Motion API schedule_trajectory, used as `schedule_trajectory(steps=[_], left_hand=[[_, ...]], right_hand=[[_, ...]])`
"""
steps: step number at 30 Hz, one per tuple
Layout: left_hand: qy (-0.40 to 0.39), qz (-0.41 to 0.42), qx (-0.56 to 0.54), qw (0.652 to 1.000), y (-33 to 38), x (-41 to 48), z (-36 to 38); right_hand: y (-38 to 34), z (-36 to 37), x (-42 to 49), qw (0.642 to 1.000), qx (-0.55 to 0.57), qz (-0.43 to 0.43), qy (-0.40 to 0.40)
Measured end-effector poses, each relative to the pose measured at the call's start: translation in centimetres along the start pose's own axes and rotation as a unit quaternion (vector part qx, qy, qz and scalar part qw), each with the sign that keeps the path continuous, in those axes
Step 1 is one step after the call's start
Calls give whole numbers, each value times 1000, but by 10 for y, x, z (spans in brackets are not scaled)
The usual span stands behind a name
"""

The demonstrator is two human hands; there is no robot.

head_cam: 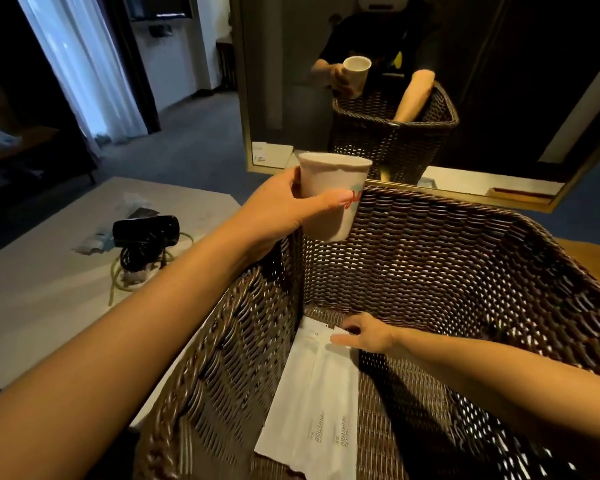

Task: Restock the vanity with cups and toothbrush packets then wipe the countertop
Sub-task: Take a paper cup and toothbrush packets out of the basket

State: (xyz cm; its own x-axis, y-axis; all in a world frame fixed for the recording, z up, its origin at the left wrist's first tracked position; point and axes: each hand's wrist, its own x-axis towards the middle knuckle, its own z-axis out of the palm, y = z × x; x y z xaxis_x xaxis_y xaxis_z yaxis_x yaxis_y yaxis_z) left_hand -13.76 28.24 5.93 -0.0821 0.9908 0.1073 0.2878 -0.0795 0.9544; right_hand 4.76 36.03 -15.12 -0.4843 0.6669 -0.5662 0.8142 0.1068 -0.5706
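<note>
My left hand [284, 206] grips a white paper cup [329, 188] with red and teal print, held upright above the far left corner of a dark woven basket [447, 258]. My right hand [364, 332] reaches down inside the basket, fingers resting on the far end of white toothbrush packets [316, 403] that lie flat on the basket's bottom. Whether the fingers pinch a packet is not clear. The packets are printed with small grey lettering.
A pale countertop [49, 289] stretches to the left, with a black hair dryer [146, 230] and its coiled greenish cord, plus some small wrappers. A gold-framed mirror [430, 98] stands behind the basket and reflects the cup, basket and my arms.
</note>
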Motion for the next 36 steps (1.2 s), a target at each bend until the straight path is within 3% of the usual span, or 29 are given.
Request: schedule_trajectory(steps=[4,16,22,32,36], left_hand=[[0,-5,-14,1000,-2,1,-1],[10,-11,-29,999,-3,1,0],[13,-14,-19,1000,-1,0,0],[21,-18,-16,999,-1,1,1],[20,-16,-8,1000,1,-1,1]], right_hand=[[5,6,5,998,46,-30,9],[3,41,19,995,30,-61,71],[-1,51,22,991,-48,-93,85],[-6,47,20,994,29,-91,48],[-2,49,16,988,29,-109,102]])
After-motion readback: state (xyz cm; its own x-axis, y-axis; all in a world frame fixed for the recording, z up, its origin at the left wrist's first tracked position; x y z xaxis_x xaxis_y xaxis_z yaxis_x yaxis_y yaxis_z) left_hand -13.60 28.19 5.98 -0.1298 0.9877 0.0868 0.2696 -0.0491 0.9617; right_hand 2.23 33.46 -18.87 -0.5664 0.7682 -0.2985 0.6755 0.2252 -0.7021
